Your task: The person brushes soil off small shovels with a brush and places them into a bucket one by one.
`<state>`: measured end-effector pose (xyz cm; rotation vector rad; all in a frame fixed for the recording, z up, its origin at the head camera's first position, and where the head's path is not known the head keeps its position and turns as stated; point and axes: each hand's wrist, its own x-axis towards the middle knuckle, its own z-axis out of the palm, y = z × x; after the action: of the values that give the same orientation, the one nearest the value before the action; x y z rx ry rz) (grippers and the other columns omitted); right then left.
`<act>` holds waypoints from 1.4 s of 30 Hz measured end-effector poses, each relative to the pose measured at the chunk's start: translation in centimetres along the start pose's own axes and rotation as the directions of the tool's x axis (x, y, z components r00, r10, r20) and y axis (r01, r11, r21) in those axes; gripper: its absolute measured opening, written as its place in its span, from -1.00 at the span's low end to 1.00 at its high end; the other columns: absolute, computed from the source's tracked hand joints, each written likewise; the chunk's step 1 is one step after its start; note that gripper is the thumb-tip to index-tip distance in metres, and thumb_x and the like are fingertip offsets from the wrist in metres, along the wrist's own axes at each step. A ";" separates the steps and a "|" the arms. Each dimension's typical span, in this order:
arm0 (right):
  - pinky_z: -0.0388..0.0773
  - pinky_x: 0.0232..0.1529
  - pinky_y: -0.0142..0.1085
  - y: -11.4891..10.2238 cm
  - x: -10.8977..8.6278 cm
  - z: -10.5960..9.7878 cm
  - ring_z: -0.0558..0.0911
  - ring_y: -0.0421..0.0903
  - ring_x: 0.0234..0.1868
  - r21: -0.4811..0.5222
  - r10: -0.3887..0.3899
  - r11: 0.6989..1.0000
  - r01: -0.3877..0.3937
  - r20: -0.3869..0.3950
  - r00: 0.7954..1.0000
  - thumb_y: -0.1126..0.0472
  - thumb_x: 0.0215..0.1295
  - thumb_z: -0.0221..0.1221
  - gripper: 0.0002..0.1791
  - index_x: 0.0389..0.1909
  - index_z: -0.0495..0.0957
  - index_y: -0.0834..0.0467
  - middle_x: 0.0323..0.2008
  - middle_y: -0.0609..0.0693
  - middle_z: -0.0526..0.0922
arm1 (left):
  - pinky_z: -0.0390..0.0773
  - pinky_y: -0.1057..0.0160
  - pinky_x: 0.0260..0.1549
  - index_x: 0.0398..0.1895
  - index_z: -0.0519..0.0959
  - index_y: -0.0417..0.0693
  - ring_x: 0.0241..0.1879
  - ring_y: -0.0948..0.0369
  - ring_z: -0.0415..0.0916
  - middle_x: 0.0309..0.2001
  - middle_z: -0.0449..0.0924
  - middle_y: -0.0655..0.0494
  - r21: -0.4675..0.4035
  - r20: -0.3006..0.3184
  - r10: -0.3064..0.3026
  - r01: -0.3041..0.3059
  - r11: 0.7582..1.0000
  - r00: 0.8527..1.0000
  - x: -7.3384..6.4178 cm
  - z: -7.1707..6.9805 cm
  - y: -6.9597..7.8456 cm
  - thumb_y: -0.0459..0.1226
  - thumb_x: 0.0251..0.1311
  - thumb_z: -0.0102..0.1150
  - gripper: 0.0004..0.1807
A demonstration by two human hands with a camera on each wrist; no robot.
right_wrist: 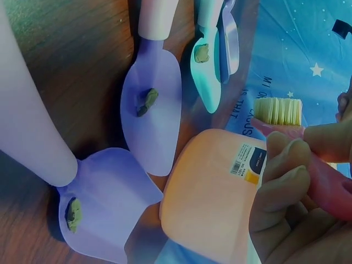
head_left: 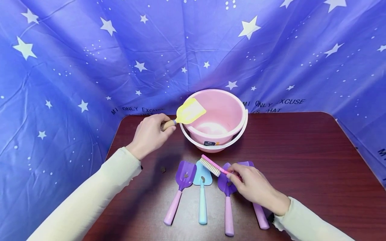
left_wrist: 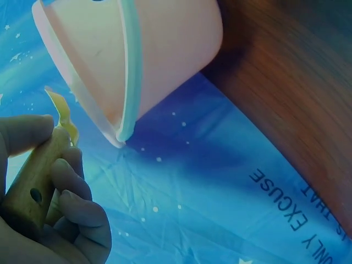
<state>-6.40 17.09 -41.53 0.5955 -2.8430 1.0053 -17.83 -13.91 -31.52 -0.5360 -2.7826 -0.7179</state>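
My left hand (head_left: 150,133) grips the wooden handle (left_wrist: 38,181) of a toy shovel with a yellow blade (head_left: 190,111), which is held over the left rim of a pink bucket (head_left: 217,138). In my right hand (head_left: 256,185) is a pink brush (head_left: 211,166), its pale bristles (right_wrist: 278,111) clear to see in the right wrist view. The brush is above the blades of a light blue shovel (head_left: 202,204) and a purple shovel (head_left: 229,214). Small dark clumps (right_wrist: 147,102) lie on several shovel blades.
Another purple shovel (head_left: 173,207) lies at the left of the row, and one more (head_left: 260,216) is partly under my right hand. A dark crumb (head_left: 163,169) sits on the brown table (head_left: 310,160). Behind hangs a blue star-patterned cloth (head_left: 169,43).
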 end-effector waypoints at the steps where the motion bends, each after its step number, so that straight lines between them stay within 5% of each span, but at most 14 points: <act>1: 0.32 -0.58 -0.44 0.0 0.0 0.0 0.40 -0.41 -0.56 -0.003 0.000 1.000 0.000 0.000 1.000 0.20 0.26 0.21 -0.91 -0.37 0.55 -0.10 -0.55 -0.34 0.50 | 0.36 0.16 -0.50 -0.29 0.62 -0.04 -0.48 0.16 0.41 -0.52 0.47 0.16 0.004 0.004 0.004 -0.004 1.000 1.000 0.2 0.2 0.1 -0.14 0.07 0.29 -0.79; 17: 0.24 -0.66 -0.44 0.1 -0.3 0.2 0.30 -0.41 -0.62 -0.027 0.002 1.000 -0.002 0.002 1.000 0.21 0.23 0.22 -0.90 -0.37 0.54 -0.09 -0.60 -0.34 0.39 | 0.32 0.22 -0.48 -0.58 0.51 0.04 -0.51 0.18 0.35 -0.62 0.36 0.20 0.017 0.074 0.080 -0.082 0.997 0.994 3.6 2.6 2.6 -0.16 0.10 0.25 -0.81; 26: 0.22 -0.66 -0.44 0.2 -0.5 0.1 0.29 -0.40 -0.62 -0.047 0.019 0.999 -0.018 0.005 1.000 0.19 0.24 0.22 -0.92 -0.36 0.55 -0.10 -0.61 -0.35 0.36 | 0.37 0.18 -0.45 -0.64 0.47 0.03 -0.49 0.15 0.38 -0.61 0.38 0.18 0.084 0.144 0.044 -0.056 0.995 0.989 5.4 3.4 4.2 -0.16 0.14 0.21 -0.75; 42: 0.22 -0.66 -0.44 0.4 -0.7 -0.1 0.29 -0.41 -0.62 -0.049 0.006 0.999 -0.007 -0.010 1.000 0.19 0.23 0.23 -0.90 -0.38 0.54 -0.11 -0.60 -0.36 0.38 | 0.45 0.14 -0.43 -0.71 0.40 -0.01 -0.51 0.16 0.43 -0.71 0.26 0.19 0.225 0.317 0.002 -0.078 0.971 0.948 7.3 5.6 6.9 -0.20 0.17 0.05 -0.70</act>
<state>-5.87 17.68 -41.84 0.5757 -2.8536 0.9339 -22.36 -3.35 -31.22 -0.7117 -3.0810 -0.3047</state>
